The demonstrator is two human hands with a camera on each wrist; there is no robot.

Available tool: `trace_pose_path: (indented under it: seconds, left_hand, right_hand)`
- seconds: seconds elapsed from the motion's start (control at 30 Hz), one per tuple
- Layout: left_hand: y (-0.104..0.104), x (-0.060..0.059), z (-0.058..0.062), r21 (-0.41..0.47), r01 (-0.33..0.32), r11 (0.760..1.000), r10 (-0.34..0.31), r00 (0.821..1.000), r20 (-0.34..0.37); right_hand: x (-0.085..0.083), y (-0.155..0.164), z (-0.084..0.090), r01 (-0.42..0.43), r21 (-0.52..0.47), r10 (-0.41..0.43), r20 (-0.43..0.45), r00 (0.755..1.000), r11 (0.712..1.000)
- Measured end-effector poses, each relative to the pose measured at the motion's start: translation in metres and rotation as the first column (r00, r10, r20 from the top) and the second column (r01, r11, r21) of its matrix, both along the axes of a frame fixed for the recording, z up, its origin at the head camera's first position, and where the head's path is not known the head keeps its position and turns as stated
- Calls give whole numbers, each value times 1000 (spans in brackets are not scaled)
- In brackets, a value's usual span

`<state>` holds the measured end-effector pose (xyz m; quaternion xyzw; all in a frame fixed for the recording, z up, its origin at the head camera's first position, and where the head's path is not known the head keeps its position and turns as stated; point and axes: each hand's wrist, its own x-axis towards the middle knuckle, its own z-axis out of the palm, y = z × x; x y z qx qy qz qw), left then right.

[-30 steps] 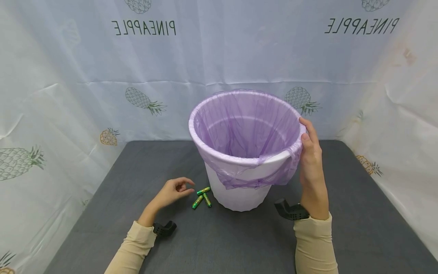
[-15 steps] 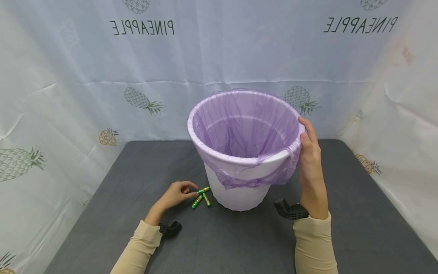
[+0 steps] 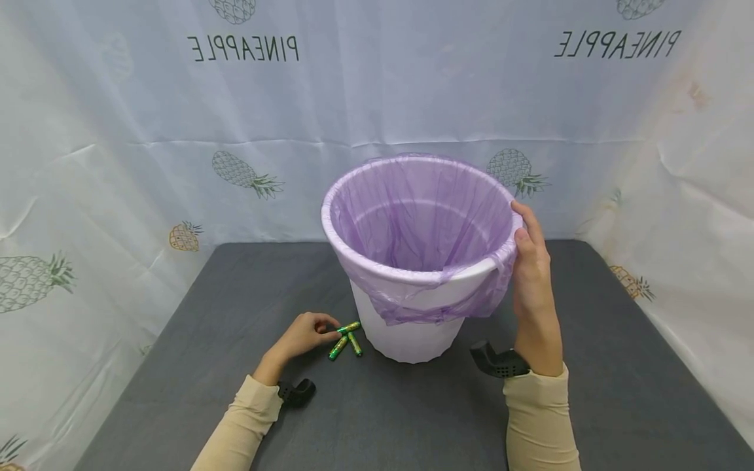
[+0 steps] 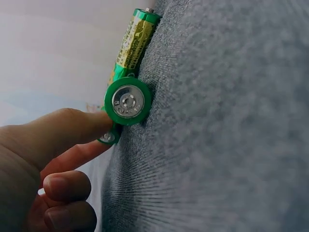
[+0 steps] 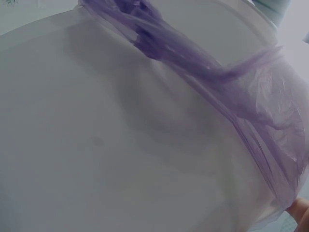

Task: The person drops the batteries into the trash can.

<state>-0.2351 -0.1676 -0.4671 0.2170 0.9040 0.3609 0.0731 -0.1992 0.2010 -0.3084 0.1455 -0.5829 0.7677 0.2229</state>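
Observation:
Three green-and-gold batteries [image 3: 338, 348] lie close together on the grey table, left of the white trash can's foot. My left hand [image 3: 303, 335] pinches the end of the farthest battery [image 3: 349, 327] between thumb and index finger. In the left wrist view, a battery's flat silver end [image 4: 128, 101] faces the camera in front of the thumb tip, while the pinched battery [image 4: 107, 137] shows partly behind it. The trash can [image 3: 412, 340] is lined with a purple plastic bag [image 3: 400, 307] folded over its rim. My right hand [image 3: 533, 281] grips that rim at the right side.
A grey cloth-covered table [image 3: 377, 418] bears everything. Behind it hangs a pale curtain [image 3: 377, 85] with pineapple prints, and similar sheets close in both sides. Black wrist cameras [image 3: 501, 361] sit on both wrists.
My left hand has moved right to the batteries, and its thumb and index finger have closed on the end of the farthest one. My right hand stays on the trash can's rim.

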Motion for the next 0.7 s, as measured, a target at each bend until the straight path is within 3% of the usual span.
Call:
trace_pose_path:
  seconds: [0.27,0.7]
  left_hand:
    - [-4,-5,-4,1,-73,997,73,997,-22]
    - [-8,-3,-2,14,-79,997,80,995,-55]
  right_hand:
    - [0,1,-1,11,-3,-11,8,1000,1000]
    - [0,2,-1,2,18,-1,-16,1000,1000]
